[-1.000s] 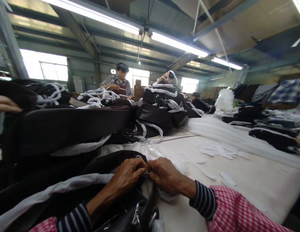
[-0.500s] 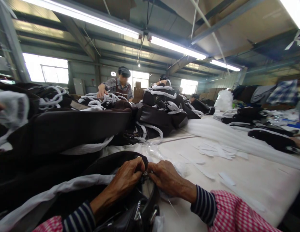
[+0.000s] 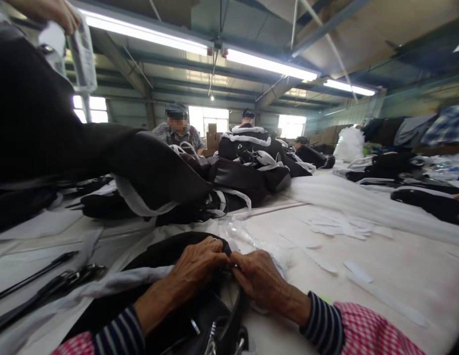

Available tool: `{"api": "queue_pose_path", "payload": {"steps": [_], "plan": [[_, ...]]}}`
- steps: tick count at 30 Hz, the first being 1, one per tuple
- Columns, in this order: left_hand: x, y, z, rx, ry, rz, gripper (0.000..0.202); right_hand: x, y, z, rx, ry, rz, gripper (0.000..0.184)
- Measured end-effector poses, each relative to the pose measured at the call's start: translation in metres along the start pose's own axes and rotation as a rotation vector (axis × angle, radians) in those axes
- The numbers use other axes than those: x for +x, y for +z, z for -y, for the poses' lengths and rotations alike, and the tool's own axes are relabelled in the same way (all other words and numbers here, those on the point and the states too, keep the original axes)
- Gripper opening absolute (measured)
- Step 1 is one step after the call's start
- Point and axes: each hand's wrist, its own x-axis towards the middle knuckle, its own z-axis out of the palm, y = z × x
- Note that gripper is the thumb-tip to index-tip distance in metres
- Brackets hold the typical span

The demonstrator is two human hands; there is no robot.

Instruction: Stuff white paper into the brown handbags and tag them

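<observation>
A black handbag (image 3: pixel 177 241) lies in front of me, with a white-wrapped handle (image 3: pixel 140 276) trailing off to the left. My left hand (image 3: pixel 198 261) is closed in a pinch on the bag's upper edge. Against its fingertips, my right hand (image 3: pixel 262 276) pinches the same corner of the bag. Small metal hardware between the fingers is mostly hidden. Below them hangs a black leather strap (image 3: pixel 233 315) with metal clips (image 3: pixel 211 340).
A co-worker's hand (image 3: pixel 62 15) holds up a large black bag (image 3: pixel 33 113) on the left. More black bags (image 3: pixel 248 172) are heaped at the centre. Black straps (image 3: pixel 40 296) lie at left, white paper strips (image 3: pixel 336 224) at right. Two people stand behind the heap.
The co-worker's hand at left has lifted a black bag upward, baring straps and the tabletop beneath. My hands stay pinched at the same corner, shifted slightly right in view.
</observation>
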Motion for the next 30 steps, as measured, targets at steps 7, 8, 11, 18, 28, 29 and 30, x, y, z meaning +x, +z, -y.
{"api": "queue_pose_path", "payload": {"steps": [7,8,11,18,28,29,30], "plan": [[0.009,-0.001,0.009,0.037,0.048,0.056,0.021,-0.001,-0.002,0.003,0.020,-0.003,-0.012,0.016],[0.008,0.002,0.009,0.025,0.051,0.033,0.024,-0.001,-0.002,0.003,0.026,0.000,-0.013,0.017],[0.004,0.008,0.011,-0.090,0.038,-0.038,0.026,0.000,-0.003,0.001,0.067,0.019,-0.029,0.018],[0.000,-0.005,0.012,-0.290,-0.077,-0.069,0.020,0.000,-0.008,-0.011,0.579,0.020,-0.144,0.006],[-0.001,-0.014,-0.016,-1.240,-0.250,-0.122,0.034,0.002,-0.014,-0.018,1.299,0.085,-0.025,0.028],[-0.001,-0.013,-0.019,-1.271,-0.247,-0.107,0.035,0.001,-0.016,-0.018,1.313,0.088,-0.021,0.029],[-0.001,-0.012,-0.022,-1.289,-0.248,-0.101,0.037,0.000,-0.019,-0.018,1.324,0.092,-0.022,0.029]]}}
